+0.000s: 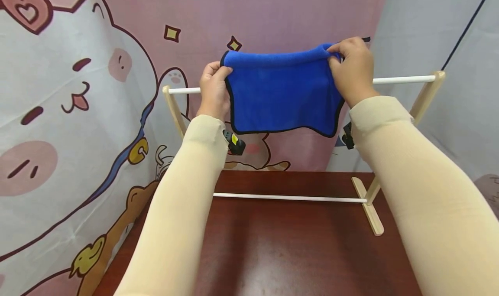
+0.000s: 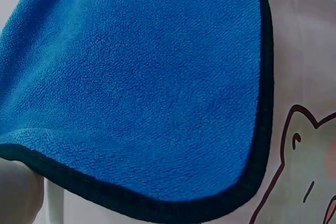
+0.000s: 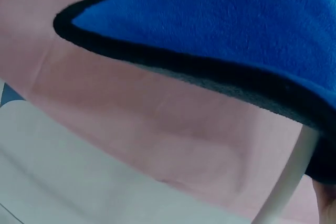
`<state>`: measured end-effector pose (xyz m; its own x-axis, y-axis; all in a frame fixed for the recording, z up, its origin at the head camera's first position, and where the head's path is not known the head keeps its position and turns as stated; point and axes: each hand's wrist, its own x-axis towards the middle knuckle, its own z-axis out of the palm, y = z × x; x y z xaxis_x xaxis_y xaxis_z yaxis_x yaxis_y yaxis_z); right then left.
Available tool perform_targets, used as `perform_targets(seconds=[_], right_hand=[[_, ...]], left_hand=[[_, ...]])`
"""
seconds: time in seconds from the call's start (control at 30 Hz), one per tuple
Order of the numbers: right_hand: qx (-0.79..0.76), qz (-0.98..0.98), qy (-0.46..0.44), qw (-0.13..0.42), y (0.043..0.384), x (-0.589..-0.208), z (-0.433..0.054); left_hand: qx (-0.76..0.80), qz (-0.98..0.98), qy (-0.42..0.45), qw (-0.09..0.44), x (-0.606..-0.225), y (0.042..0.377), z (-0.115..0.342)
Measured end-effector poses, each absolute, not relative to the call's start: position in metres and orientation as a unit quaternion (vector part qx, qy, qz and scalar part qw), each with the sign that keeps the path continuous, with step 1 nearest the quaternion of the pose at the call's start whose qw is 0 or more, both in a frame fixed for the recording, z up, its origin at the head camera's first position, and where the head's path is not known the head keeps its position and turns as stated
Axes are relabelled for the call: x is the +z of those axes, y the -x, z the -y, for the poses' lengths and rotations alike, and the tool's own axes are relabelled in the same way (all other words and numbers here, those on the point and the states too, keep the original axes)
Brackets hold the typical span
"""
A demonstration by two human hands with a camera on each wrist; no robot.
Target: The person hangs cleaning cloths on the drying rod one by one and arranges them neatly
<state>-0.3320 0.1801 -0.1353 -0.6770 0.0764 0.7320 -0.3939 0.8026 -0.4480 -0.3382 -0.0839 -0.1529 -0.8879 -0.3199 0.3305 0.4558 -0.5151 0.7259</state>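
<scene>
A blue towel (image 1: pixel 280 92) with black edging hangs spread between my two hands, its top part folded over. At its upper left edge my left hand (image 1: pixel 214 88) pinches the cloth between thumb and fingers. My right hand (image 1: pixel 354 70) pinches the upper right corner, where the cloth bunches up. Behind the towel, the white top bar (image 1: pixel 405 79) of a drying rack is hidden along its middle. The left wrist view shows the towel's rounded lower corner (image 2: pixel 210 171) and part of a finger (image 2: pixel 18 192). From the right wrist, a greyish underside shows along the edging (image 3: pixel 226 94).
The rack has pale wooden legs (image 1: pixel 426 96), a wooden foot (image 1: pixel 368 207) and a lower white rod (image 1: pixel 288 196). It stands on a dark reddish-brown table (image 1: pixel 273 244). A cartoon-printed curtain (image 1: pixel 128 70) hangs close on the left and behind, with a whitish cloth wall (image 1: pixel 448 127) on the right.
</scene>
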Motion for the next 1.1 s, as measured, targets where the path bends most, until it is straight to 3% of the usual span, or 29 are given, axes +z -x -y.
perform_targets(seconds=[0.47,0.73,1.1], right_hand=[[0.252,0.904,-0.101,0.331,0.328,-0.145,-0.193],[0.258,0.893,-0.105,0.353,0.324,-0.151,-0.198],[0.292,0.857,-0.091,0.416,0.311,-0.165,-0.213]], left_hand=[[-0.816,0.529,0.027,0.230,-0.166,0.328,0.083],[-0.776,0.571,0.022,0.267,-0.179,0.323,0.089],[-0.759,0.597,0.002,0.259,-0.200,0.323,0.103]])
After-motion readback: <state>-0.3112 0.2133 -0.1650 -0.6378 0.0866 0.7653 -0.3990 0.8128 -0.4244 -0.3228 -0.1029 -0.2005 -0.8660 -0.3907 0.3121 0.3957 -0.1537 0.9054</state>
